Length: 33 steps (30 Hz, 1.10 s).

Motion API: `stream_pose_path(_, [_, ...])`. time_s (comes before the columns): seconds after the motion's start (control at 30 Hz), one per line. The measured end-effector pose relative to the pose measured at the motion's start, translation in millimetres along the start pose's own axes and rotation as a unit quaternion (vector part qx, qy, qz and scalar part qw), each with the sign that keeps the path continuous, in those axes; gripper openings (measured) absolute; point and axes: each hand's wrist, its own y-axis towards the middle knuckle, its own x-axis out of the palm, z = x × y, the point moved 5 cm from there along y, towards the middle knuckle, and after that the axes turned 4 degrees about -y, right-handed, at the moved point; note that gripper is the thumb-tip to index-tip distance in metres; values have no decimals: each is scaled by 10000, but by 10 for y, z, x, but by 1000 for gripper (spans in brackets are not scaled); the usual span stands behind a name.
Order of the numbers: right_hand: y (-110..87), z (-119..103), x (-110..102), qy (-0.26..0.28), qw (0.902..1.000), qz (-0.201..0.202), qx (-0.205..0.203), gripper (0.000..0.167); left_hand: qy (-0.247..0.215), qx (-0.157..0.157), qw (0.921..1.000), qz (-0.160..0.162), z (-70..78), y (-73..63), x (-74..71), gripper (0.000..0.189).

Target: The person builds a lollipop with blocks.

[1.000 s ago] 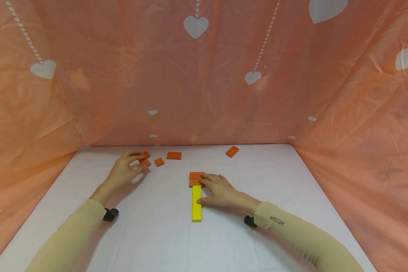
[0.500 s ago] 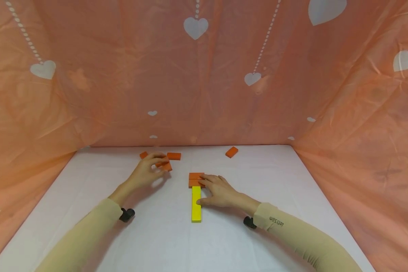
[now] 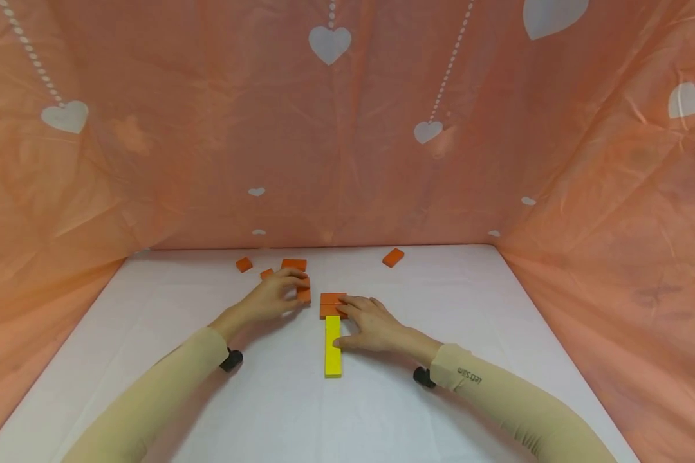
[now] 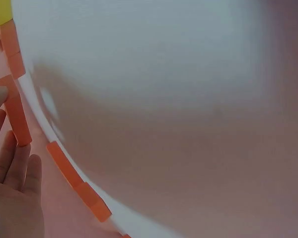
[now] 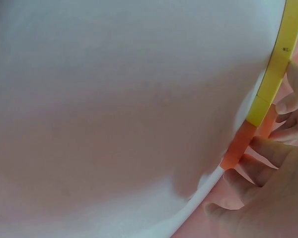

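Observation:
My left hand [image 3: 268, 298] pinches an orange rectangular block [image 3: 304, 292] between thumb and fingers, just left of two orange blocks [image 3: 329, 305] that lie edge to edge. The same held block [image 4: 17, 116] shows upright between thumb and fingertips in the left wrist view. Below the orange pair runs a yellow strip [image 3: 333, 354]; a seam in the right wrist view divides it into a longer and a shorter yellow block [image 5: 259, 110]. Resting on the right side of these pieces is my right hand [image 3: 373, 326], its fingers extended to the orange pair and its thumb touching the yellow strip.
Behind my left hand lie an orange rectangular block [image 3: 294, 264], a partly hidden small orange block [image 3: 266, 274] and another small orange block [image 3: 244, 264]. One more orange block [image 3: 393, 258] lies at the back right. Heart-printed cloth [image 3: 220, 148] encloses the white table [image 3: 266, 405].
My left hand has carried the orange block rightward from the back left, past the small blocks, to beside the orange pair. My right hand and the yellow strip have stayed put.

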Motion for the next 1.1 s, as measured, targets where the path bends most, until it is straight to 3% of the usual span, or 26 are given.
stream_pose_path(0.3, [-3,-2,-12,35,10000,3,-9,81,206,63,9992,-333,24,101,95,40])
stream_pose_path(0.57, [-4,-2,-18,67,10000,-2,-8,82,234,-85,9983,-530,4,166,157,40])
stream_pose_path(1.1, [7,1,-3,58,10000,-40,18,82,226,-72,9977,-641,-18,202,209,41])
